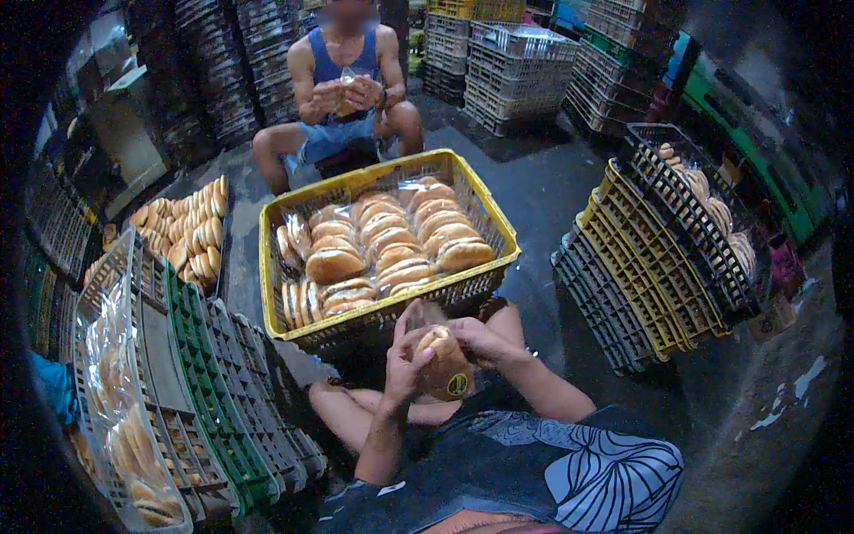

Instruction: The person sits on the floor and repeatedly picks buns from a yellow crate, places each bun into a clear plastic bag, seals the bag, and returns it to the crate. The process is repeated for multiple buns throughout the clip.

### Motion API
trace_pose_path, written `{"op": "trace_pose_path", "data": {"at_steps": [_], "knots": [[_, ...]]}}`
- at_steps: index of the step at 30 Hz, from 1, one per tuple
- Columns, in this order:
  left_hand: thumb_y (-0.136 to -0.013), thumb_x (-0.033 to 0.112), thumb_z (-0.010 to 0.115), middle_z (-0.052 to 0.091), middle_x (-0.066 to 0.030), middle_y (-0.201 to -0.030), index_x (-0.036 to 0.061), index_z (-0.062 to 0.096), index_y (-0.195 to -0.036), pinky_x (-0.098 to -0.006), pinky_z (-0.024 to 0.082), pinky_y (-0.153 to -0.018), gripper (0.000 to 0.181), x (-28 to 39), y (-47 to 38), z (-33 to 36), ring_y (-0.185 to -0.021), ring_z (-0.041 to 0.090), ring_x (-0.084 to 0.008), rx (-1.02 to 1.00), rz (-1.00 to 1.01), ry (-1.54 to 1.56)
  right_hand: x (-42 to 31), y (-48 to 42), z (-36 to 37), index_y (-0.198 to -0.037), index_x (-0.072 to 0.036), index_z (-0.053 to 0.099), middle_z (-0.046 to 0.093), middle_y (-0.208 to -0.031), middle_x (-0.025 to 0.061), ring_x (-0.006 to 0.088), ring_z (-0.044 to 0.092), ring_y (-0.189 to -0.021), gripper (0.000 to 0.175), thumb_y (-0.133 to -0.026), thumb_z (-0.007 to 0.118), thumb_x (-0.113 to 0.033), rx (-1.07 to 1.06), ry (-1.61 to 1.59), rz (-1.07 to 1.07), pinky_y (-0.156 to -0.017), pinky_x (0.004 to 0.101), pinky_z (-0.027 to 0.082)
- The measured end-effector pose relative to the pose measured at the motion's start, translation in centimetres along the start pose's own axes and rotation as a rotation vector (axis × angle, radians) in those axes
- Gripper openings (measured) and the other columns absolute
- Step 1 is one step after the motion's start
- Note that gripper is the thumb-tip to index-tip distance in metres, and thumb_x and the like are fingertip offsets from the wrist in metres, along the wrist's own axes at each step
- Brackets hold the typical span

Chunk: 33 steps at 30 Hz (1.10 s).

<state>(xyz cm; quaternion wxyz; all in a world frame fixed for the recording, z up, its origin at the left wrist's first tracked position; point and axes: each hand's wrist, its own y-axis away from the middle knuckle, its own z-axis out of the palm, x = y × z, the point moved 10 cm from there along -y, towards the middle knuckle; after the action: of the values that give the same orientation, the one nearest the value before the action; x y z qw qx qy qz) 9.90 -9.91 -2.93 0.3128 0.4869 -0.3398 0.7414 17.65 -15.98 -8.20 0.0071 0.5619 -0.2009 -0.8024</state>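
Note:
In front of my body, my left hand [408,360] holds a clear plastic bag of bread buns [446,364], its thumb resting on the bread. A round sticker shows on the lower part of the bag. My right hand [477,339] is at the bag's upper right edge, with its fingers closed on the plastic; the exact grip is blurred. Just beyond both hands stands a yellow plastic crate [390,308]. Rows of bagged buns [390,243] fill much of it, some lying flat-side down and some on edge at the left.
Across the crate a person [343,73] sits holding a small bag. Stacked crates [220,394] with bagged bread rise at my left, and another stack [640,267] at my right. Unbagged buns [193,230] lie on a tray at the back left. More crates [517,80] stand behind.

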Motion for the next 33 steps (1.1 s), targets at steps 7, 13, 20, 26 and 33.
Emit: {"op": "trace_pose_path", "data": {"at_steps": [7,13,20,26,33], "knots": [[-0.074,0.019,0.069,0.057,-0.0110,-0.101,-0.0023,0.051,-0.100,-0.0279,0.043,-0.080,0.038,-0.6,0.9,-2.3,-0.090,0.055,-0.0145,0.221,0.053,0.043,-8.8,3.1,0.7,-0.091,-0.002,0.059,0.057,-0.086,0.0079,0.0182,0.053,-0.083,0.025,-0.082,0.057,-0.025,0.318,0.444,-0.759,-0.078,0.0287,0.041],[-0.081,0.028,0.060,0.054,-0.0025,-0.082,0.0032,0.053,-0.089,-0.0244,0.042,-0.073,0.027,-1.6,-0.6,-1.8,-0.077,0.051,-0.0114,0.145,-0.052,-0.165,-5.8,1.3,1.8,-0.101,-0.004,0.057,0.058,-0.090,0.0028,0.0118,0.053,-0.086,0.025,-0.081,0.060,-0.019,-0.020,-0.023,-0.372,-0.081,0.0252,0.040],[-0.078,0.014,0.064,0.057,-0.0068,-0.084,0.0027,0.050,-0.091,-0.0245,0.043,-0.073,0.023,-0.1,-0.6,-1.0,-0.079,0.053,-0.0132,0.180,-0.108,-0.359,-5.7,1.8,-0.6,-0.091,-0.002,0.055,0.056,-0.088,0.0027,0.0104,0.052,-0.079,0.021,-0.079,0.062,-0.017,0.311,0.113,-0.496,-0.069,0.0250,0.043],[-0.077,0.005,0.060,0.055,-0.0082,-0.079,0.0019,0.049,-0.092,-0.0266,0.043,-0.068,0.019,1.1,-1.6,0.1,-0.074,0.053,-0.0146,0.064,0.009,-0.550,-8.0,1.5,0.6,-0.100,0.000,0.058,0.062,-0.093,0.0134,0.0260,0.060,-0.084,0.025,-0.080,0.057,-0.014,0.247,0.695,-0.584,-0.077,0.0349,0.046],[-0.081,0.019,0.051,0.052,-0.0175,-0.078,0.0004,0.055,-0.081,-0.0408,0.039,-0.072,0.019,-2.7,-2.3,-0.4,-0.079,0.048,-0.0352,-0.112,0.056,-1.107,-5.1,0.8,-0.1,-0.085,-0.005,0.061,0.055,-0.081,0.0109,0.0297,0.050,-0.084,0.016,-0.073,0.057,-0.014,0.333,0.897,-0.506,-0.070,0.0396,0.043]]}}
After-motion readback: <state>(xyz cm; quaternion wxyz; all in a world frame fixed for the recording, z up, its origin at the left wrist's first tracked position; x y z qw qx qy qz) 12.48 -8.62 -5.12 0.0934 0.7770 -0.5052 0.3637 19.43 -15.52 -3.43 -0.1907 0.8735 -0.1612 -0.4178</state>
